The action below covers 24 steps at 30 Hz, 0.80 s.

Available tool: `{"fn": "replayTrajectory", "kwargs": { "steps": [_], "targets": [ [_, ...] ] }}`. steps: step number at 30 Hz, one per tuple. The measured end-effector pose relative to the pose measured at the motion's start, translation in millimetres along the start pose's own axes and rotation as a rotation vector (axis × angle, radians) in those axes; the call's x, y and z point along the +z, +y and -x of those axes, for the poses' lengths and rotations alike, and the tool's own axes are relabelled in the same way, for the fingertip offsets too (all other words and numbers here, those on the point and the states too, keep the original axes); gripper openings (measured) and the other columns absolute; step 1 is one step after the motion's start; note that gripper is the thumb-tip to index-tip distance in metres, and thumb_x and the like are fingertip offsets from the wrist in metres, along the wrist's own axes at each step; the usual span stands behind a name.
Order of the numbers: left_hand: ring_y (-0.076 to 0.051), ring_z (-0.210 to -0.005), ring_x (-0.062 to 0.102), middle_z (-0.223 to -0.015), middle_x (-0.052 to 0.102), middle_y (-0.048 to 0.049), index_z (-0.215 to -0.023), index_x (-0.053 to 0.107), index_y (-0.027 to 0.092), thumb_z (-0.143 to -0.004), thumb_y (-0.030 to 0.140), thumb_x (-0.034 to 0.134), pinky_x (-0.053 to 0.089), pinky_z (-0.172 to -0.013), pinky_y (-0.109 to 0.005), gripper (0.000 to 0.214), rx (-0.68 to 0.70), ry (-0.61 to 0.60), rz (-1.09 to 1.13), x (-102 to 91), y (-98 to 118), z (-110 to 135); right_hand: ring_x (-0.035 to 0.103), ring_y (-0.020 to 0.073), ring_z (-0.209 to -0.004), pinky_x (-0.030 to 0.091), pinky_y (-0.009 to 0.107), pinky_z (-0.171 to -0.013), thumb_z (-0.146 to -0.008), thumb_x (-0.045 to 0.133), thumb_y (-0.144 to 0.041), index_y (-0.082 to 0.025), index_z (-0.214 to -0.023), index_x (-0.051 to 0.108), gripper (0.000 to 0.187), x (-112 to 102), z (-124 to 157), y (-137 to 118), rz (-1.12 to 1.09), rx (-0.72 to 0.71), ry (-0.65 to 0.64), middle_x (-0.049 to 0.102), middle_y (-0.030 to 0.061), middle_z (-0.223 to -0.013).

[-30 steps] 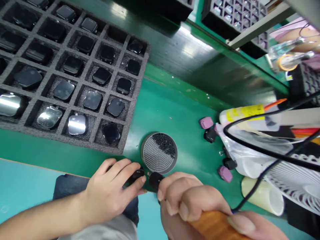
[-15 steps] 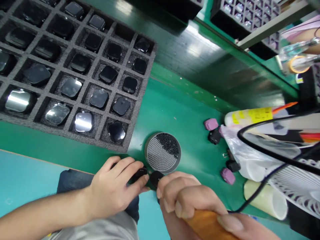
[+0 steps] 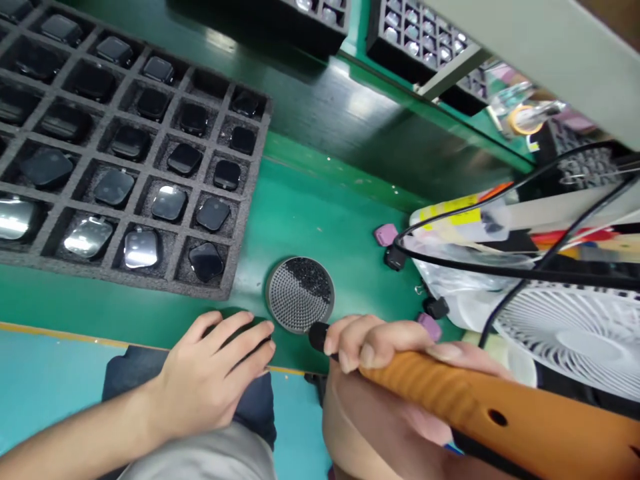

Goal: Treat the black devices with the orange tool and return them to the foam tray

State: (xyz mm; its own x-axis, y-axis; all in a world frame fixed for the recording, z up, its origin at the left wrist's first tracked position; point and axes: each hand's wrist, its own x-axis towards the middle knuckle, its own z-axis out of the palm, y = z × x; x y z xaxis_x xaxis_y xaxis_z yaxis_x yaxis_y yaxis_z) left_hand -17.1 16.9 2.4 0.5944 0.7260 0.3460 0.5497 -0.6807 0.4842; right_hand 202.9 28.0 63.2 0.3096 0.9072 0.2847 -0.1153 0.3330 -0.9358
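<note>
My right hand [image 3: 375, 347] is wrapped round an orange-handled electric screwdriver [image 3: 450, 387]. Its black front end [image 3: 319, 335] is at the lower right rim of a round grey dish [image 3: 300, 307] with a dimpled face. Tiny black screws [image 3: 310, 277] lie heaped on the dish's far side. At the table's near edge my left hand [image 3: 220, 360] has its fingers bent over a small black watch-like piece [image 3: 247, 331], which shows only as dark patches between them. Just beyond that hand, a grey foam tray [image 3: 210, 290] holds several square black watch bodies [image 3: 206, 261] in its compartments.
Pink and black small blocks [image 3: 385, 234] lie right of the dish. Farther right are a white bottle [image 3: 445, 217], a white fan [image 3: 580, 340] and a looping black cable [image 3: 470, 267]. More foam trays [image 3: 415, 40] stand at the back, beyond a raised ledge.
The view has shifted, and more of the orange handle shows. The screwdriver's front end has moved from beside my left hand to the dish rim. The black piece is now mostly covered by fingers.
</note>
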Motion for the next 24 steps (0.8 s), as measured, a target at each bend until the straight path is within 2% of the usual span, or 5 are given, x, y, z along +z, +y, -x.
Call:
{"fn": "replayTrajectory", "kwargs": {
  "steps": [5,7,11,21,24],
  "targets": [
    [-0.028,-0.116,0.071,-0.122,0.082,-0.0094,-0.121,0.076,0.018,-0.111,0.04,0.07,0.046,-0.099,-0.045,0.025,-0.061,0.092,-0.057,6.2,2,-4,0.061,0.0174,-0.066,0.056,0.04,-0.061,-0.102,0.06,-0.071,-0.031,-0.124,0.065,0.046,8,3,4,-0.003,-0.007,0.035,0.066,-0.0022,-0.086],
    [-0.03,-0.121,0.07,-0.129,0.08,-0.0117,-0.122,0.076,0.016,-0.111,0.038,0.069,0.046,-0.1,-0.046,0.026,-0.06,0.083,-0.039,5.4,3,-4,0.06,0.0161,-0.065,0.055,0.039,-0.059,-0.102,0.059,-0.071,-0.03,-0.124,0.063,0.047,11,4,7,-0.013,-0.038,0.046,0.066,-0.0034,-0.086],
    [-0.031,-0.133,0.068,-0.146,0.076,-0.0102,-0.127,0.076,0.016,-0.109,0.021,0.061,0.045,-0.105,-0.048,0.023,-0.035,0.034,0.045,1.0,2,-1,0.059,0.0149,-0.065,0.054,0.038,-0.06,-0.103,0.053,-0.074,-0.03,-0.123,0.059,0.048,11,7,10,0.002,-0.024,0.034,0.064,-0.0043,-0.086],
    [-0.027,-0.119,0.069,-0.131,0.08,-0.0083,-0.123,0.079,0.022,-0.105,0.014,0.063,0.045,-0.1,-0.045,0.025,-0.035,0.086,0.023,4.0,1,-2,0.058,0.017,-0.066,0.054,0.039,-0.062,-0.103,0.049,-0.077,-0.032,-0.121,0.057,0.049,12,9,8,0.054,-0.018,0.034,0.061,-0.0029,-0.085],
    [-0.026,-0.12,0.068,-0.131,0.079,-0.007,-0.127,0.079,0.026,-0.107,0.016,0.065,0.045,-0.099,-0.043,0.026,-0.032,0.096,0.03,5.0,0,-2,0.054,0.0169,-0.061,0.053,0.04,-0.057,-0.105,0.054,-0.067,-0.035,-0.124,0.058,0.038,9,12,7,0.093,-0.02,0.074,0.057,-0.0039,-0.083]
  ]
}}
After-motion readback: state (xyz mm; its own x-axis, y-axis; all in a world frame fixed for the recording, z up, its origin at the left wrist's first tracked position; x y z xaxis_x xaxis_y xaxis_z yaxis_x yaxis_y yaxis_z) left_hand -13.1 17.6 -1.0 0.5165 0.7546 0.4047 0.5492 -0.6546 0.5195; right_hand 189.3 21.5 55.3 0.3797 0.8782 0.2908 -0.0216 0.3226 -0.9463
